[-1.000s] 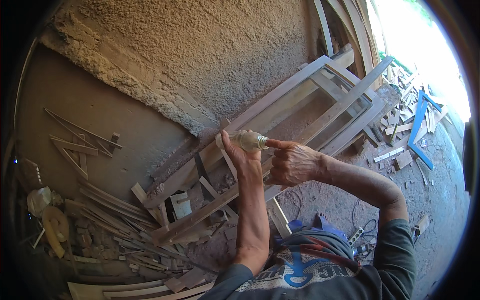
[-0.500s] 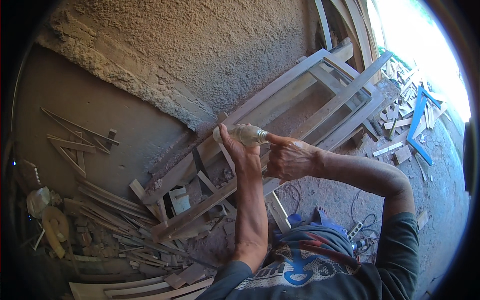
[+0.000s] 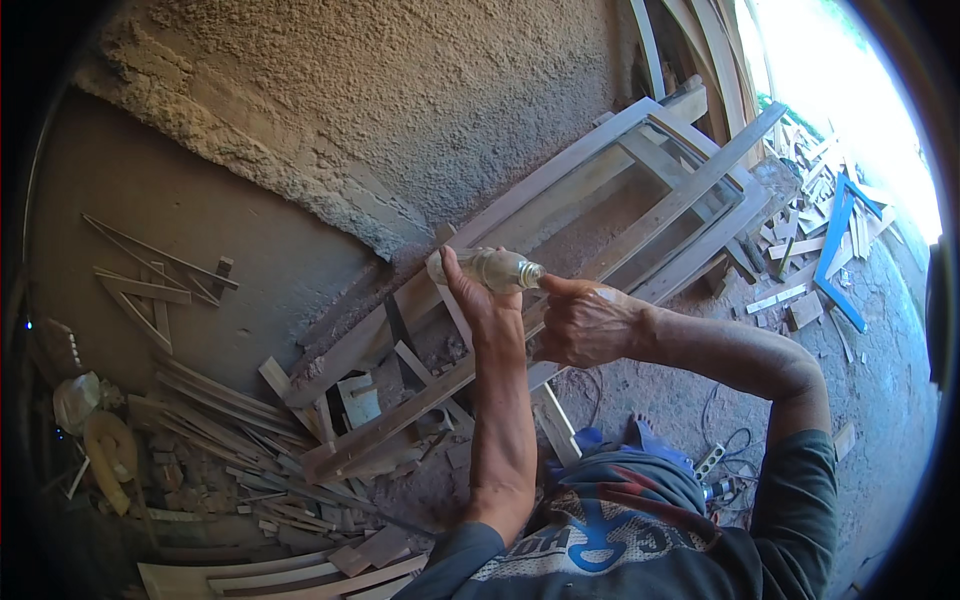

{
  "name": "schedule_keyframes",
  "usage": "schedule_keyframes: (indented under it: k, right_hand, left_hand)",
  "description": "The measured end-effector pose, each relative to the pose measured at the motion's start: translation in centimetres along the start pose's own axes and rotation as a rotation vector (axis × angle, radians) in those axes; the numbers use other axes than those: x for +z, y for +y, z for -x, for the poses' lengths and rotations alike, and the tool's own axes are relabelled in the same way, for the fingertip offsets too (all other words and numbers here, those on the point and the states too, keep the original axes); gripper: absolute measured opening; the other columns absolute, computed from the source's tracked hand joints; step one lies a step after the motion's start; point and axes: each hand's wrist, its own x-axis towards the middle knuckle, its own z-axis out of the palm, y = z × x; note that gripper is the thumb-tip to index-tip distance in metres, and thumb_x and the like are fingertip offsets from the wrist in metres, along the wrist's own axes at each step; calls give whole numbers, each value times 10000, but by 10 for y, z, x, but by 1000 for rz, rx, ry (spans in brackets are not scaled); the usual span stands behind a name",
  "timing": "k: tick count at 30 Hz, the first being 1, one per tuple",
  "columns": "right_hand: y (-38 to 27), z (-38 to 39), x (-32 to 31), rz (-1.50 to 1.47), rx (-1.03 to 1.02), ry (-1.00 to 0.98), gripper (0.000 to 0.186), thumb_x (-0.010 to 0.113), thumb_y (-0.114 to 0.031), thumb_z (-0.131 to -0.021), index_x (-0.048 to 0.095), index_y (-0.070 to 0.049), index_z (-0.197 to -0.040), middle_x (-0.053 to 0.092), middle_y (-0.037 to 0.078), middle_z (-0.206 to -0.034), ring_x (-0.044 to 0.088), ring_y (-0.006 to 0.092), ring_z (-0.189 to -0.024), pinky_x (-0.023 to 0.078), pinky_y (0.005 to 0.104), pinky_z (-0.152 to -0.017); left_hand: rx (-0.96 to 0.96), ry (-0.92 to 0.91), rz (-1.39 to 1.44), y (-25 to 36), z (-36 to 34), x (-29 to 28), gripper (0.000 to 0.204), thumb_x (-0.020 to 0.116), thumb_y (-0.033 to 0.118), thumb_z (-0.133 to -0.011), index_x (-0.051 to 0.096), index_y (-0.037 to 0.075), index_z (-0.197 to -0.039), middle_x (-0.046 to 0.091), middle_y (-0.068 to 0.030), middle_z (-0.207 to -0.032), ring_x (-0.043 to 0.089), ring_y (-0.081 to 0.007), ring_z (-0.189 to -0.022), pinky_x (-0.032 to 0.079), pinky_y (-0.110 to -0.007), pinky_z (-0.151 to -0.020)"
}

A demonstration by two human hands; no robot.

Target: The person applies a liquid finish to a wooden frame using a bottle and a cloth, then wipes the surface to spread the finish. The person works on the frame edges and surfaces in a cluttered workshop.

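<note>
My left hand (image 3: 487, 305) is wrapped round a clear plastic bottle (image 3: 500, 268), which lies almost level with its open-looking threaded neck toward the right. Whitish material clouds the bottle's inside. At the mouth is the index finger of my right hand (image 3: 590, 322), its other fingers curled under toward the palm. A pale smear marks the back of that hand near the knuckles. Whether the curled fingers hold anything small is hidden. Beneath both hands, a long wooden frame (image 3: 490, 215) lies at a slant, with a loose board (image 3: 690, 190) across it.
A rough plastered wall (image 3: 380, 100) rises behind the frame. Thin wooden strips (image 3: 215, 405) and offcuts litter the lower left, near a coiled yellowish hose (image 3: 110, 455). At right lie a blue angled piece (image 3: 835, 250) and scrap wood. Cables (image 3: 735, 450) trail by my feet.
My right hand has shifted slightly right, and more of the bottle's threaded neck shows. The left hand keeps its hold, with the bottle tilted a little differently.
</note>
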Motion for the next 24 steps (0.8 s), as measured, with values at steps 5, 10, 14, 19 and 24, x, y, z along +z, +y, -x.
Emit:
schedule_keyframes:
  k: [5, 10, 14, 19, 24]
  right_hand:
    - [-5, 20, -5, -197, 157, 201, 226, 682, -270, -858, 603, -166, -674, 543, 2, -559, 586, 204, -570, 461, 420, -797]
    - [-24, 79, 10, -621, 869, 209, 247, 633, -288, -942, 598, -91, -798, 585, 78, -678, 645, 333, -676, 504, 457, -705]
    - [-96, 163, 82, -533, 1268, 96, 256, 615, -279, -965, 648, -45, -866, 626, 156, -717, 645, 352, -701, 509, 449, -674]
    - [-197, 232, 104, -751, 1891, -58, 276, 508, -270, -1019, 647, -33, -1051, 647, 219, -746, 663, 400, -770, 517, 471, -759]
    - [-248, 246, 102, -1072, 1802, 102, 373, 556, -189, -964, 572, -57, -1312, 568, 251, -1276, 578, 401, -1164, 478, 455, -980]
  left_hand:
    - [81, -13, -45, 0, -11, -8, 542, 653, 471, -937, 409, 208, -1344, 562, -105, -1103, 634, -240, -884, 603, -428, -732]
    - [36, -84, -65, -4, -15, -16, 414, 605, 456, -959, 538, 89, -1140, 638, -100, -897, 683, -245, -783, 621, -406, -669]
    - [-15, -184, 2, 7, -21, -36, 353, 685, 401, -910, 581, 79, -1010, 637, -94, -851, 673, -248, -769, 612, -411, -691]
    - [-73, -272, 23, -1, -33, -58, 349, 753, 371, -868, 596, 65, -932, 640, -97, -847, 659, -249, -758, 594, -407, -721]
    - [-220, -242, -32, -32, -16, -50, 321, 742, 344, -891, 597, 66, -964, 653, -103, -843, 657, -243, -764, 592, -409, -730]
